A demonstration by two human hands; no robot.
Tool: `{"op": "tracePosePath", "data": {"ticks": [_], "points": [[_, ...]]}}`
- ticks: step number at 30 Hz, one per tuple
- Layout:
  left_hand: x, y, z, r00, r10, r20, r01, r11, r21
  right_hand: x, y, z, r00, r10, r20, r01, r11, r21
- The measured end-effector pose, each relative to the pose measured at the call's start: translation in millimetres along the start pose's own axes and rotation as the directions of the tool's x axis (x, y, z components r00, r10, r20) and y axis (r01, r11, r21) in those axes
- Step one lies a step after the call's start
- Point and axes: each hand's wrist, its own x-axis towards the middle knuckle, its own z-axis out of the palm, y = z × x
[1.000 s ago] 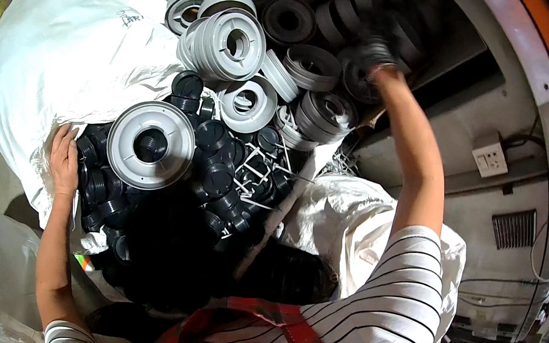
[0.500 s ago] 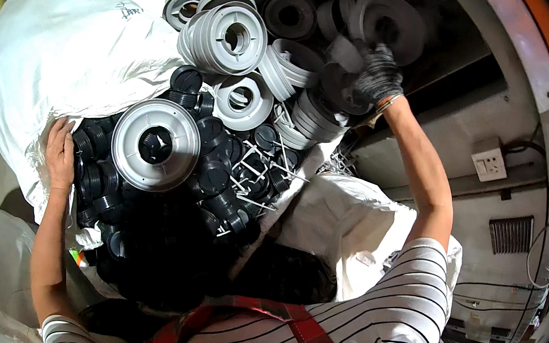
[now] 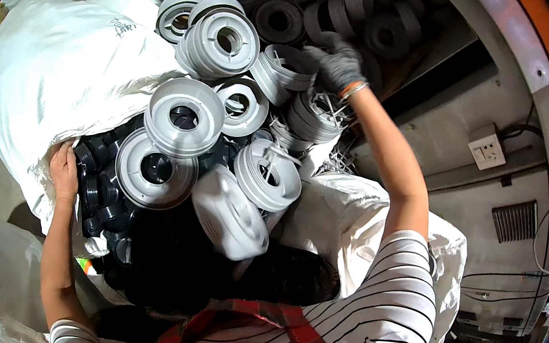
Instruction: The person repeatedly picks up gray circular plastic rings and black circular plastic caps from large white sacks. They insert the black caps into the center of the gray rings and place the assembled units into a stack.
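Observation:
My left hand point(image 3: 64, 172) closes on the edge of a white woven sack point(image 3: 56, 68), beside a heap of black ribbed plastic caps point(image 3: 101, 192). My right hand point(image 3: 338, 66), in a dark grey knitted glove, is stretched out over the far right of the pile, fingers apart and slightly blurred. Nothing shows in it. Light grey flanged plastic rings point(image 3: 184, 117) lie on the caps, and a blurred one point(image 3: 231, 215) sits tilted near the middle. More grey rings point(image 3: 226, 40) are stacked behind, close to my right hand.
Darker rings point(image 3: 279, 20) fill a shadowed space at the back. Thin white plastic strips point(image 3: 329, 112) lie among the rings on the right. A second white sack point(image 3: 347, 211) is beside my right arm. A machine panel with a power socket point(image 3: 487, 146) stands at the right.
My right hand has come left from the dark rings at the back. Several grey rings now lie on the caps in the middle. My left hand remains at the sack edge.

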Motion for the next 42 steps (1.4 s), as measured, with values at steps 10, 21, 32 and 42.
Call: {"op": "tracePosePath", "data": {"ticks": [10, 21, 32, 42], "points": [[-2, 0, -5, 0.993, -0.080, 0.086, 0.075, 0.995, 0.063, 97, 121, 49, 0.983, 0.141, 0.115, -0.034, 0.764, -0.644], [-5, -15, 16, 0.998, 0.070, 0.004, -0.070, 0.994, 0.084, 47, 63, 114, 0.905, -0.309, 0.292, 0.421, 0.749, -0.512], [-1, -29, 26, 0.994, 0.109, -0.009, -0.107, 0.987, 0.118, -33, -50, 25, 0.413, -0.892, 0.186, 0.894, 0.358, -0.271], [-2, -26, 23, 0.997, 0.071, 0.000, -0.070, 0.984, 0.165, 90, 37, -68, 0.818, -0.564, -0.115, 0.379, 0.677, -0.631]]}}
